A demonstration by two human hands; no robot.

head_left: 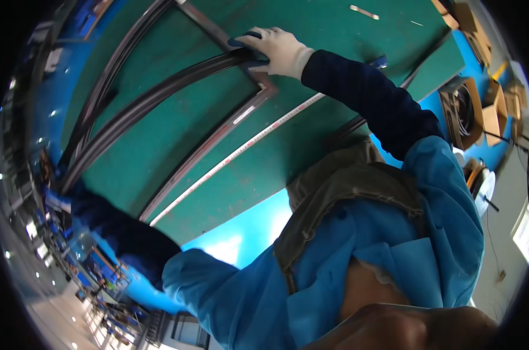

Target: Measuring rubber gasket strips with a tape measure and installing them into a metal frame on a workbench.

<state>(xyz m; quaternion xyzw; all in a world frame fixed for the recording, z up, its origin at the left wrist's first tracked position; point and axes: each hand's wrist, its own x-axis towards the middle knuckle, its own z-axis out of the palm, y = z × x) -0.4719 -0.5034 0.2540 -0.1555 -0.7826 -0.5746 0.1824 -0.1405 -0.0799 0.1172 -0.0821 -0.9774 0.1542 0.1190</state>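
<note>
A long dark profile bar [159, 93], bent by the lens, runs between my two hands above a dark rectangular frame. My right hand [281, 53], in a white glove with dark blue fingertips, closes on the bar's right end, thumb below and fingers above. At the far left end, my left hand [58, 197] grips the bar; its fingers are small and partly hidden there. The frame's near rail [209, 143] lies on the green worktable [241, 195], its corner under my right hand. Alongside that rail stretches a white measuring tape [235, 154] with red marks.
A small metal strip [364, 12] lies on the table's far side. Beyond its right edge stand open cardboard boxes [491, 111], one with coiled black material [464, 111], and a white reel [484, 191]. Another dark bar [431, 57] rests near the right edge.
</note>
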